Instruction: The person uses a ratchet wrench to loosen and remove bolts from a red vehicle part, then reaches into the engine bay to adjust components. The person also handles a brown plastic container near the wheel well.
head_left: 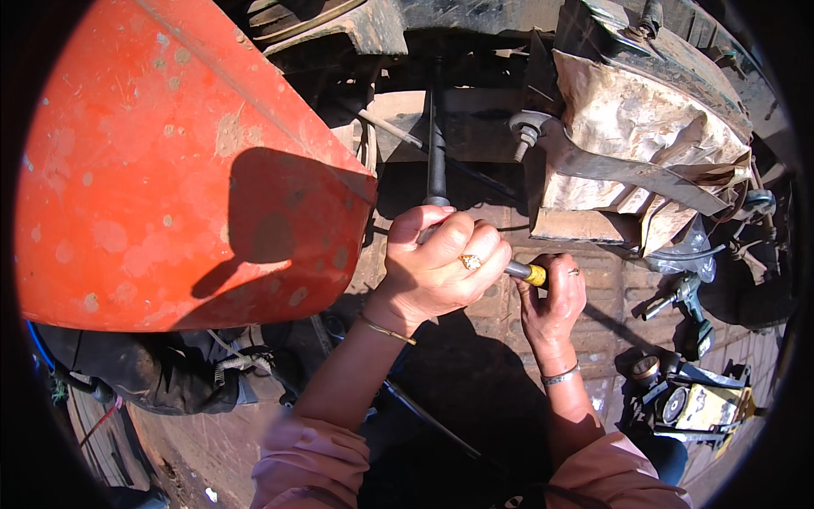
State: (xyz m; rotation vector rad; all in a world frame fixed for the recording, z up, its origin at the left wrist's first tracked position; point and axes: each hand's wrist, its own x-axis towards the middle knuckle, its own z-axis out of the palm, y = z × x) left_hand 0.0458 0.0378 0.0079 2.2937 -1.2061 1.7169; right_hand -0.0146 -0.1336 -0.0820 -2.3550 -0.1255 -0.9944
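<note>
My left hand [445,261] is closed around the near end of a long black extension bar [437,153], which runs forward under the vehicle frame. My right hand [555,297] grips the yellow-banded handle [532,273] of what looks like a socket wrench. Its grey shaft goes into my left fist at an angle to the bar. My left fingers hide where bar and shaft meet. The bar's far end is lost in shadow.
A red body panel [297,212] fills the left side. At right are a battery-like block in torn wrapping [644,127], a metal strap [636,174] and a protruding bolt [526,136]. A cordless power tool [691,310] and black-and-yellow parts [699,403] lie on the brick paving [619,331].
</note>
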